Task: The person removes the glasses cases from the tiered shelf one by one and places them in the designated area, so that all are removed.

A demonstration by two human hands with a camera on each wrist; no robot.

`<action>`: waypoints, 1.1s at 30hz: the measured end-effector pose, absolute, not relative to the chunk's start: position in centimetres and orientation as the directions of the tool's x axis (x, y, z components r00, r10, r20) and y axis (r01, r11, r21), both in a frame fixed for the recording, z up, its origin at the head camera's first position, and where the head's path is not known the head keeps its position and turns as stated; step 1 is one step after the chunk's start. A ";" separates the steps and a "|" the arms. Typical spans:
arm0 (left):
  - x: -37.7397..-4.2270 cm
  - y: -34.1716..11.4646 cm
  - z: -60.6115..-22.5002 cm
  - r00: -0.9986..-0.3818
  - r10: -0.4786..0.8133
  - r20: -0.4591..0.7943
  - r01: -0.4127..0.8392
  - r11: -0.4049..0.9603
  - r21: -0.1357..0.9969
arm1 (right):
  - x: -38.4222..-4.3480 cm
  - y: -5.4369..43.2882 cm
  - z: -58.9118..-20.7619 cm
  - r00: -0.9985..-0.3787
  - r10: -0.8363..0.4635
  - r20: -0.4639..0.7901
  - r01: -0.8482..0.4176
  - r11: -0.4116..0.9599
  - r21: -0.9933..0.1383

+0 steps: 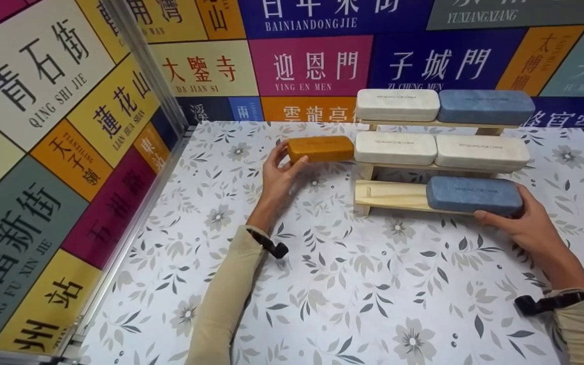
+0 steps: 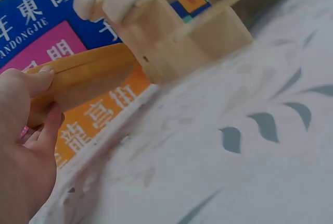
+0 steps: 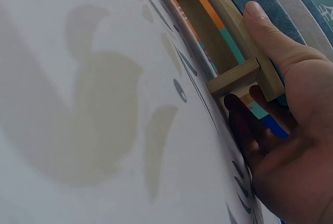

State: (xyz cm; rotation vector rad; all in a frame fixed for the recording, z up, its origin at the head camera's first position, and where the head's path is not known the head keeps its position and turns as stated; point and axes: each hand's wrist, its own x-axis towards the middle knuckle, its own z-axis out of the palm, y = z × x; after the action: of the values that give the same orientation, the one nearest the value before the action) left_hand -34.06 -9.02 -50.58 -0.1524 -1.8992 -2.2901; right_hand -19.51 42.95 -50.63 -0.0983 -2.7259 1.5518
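Note:
My left hand (image 1: 281, 175) pinches the left end of an orange glasses case (image 1: 322, 149), thumb in front. The case is raised beside the left end of a three-tier wooden rack (image 1: 392, 194). With my right hand (image 1: 538, 230) I grip the right end of a blue glasses case (image 1: 476, 195) on the bottom tier. In the right wrist view the thumb (image 3: 268, 28) lies along that case, and other fingers curl near the shelf's end, partly hidden. The bottom tier's left half shows bare wood.
Two white cases (image 1: 396, 148) fill the middle tier. On the top tier a white case (image 1: 397, 105) stands left of a blue one (image 1: 486, 106). A leaf-patterned cloth (image 1: 353, 284) covers the table. Panels with street names (image 1: 312, 66) rise behind and at the left.

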 end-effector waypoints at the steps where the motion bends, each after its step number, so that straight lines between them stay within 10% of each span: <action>1: -34.1 -8.9 -50.9 -0.983 -0.058 0.174 0.182 -0.168 0.969 | -19.5 42.9 -50.6 -0.998 0.056 -0.024 0.049 0.508 -0.860; 18: -35.2 -8.7 -51.6 -0.990 -0.002 0.138 0.138 -0.082 0.987 | -19.3 43.4 -50.4 -0.997 0.068 -0.031 0.061 0.491 -0.869; 33: -37.1 -7.1 -52.1 -0.977 -0.167 0.132 0.085 0.262 0.961 | -19.3 42.7 -50.9 -0.998 0.057 -0.001 0.027 0.458 -0.889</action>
State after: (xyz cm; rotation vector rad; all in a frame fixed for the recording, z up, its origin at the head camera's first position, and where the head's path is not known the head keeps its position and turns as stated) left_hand -37.07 -7.06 -52.07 0.0765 -2.3232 -1.7899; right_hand -19.31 42.71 -50.88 -0.0761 -2.6574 1.6191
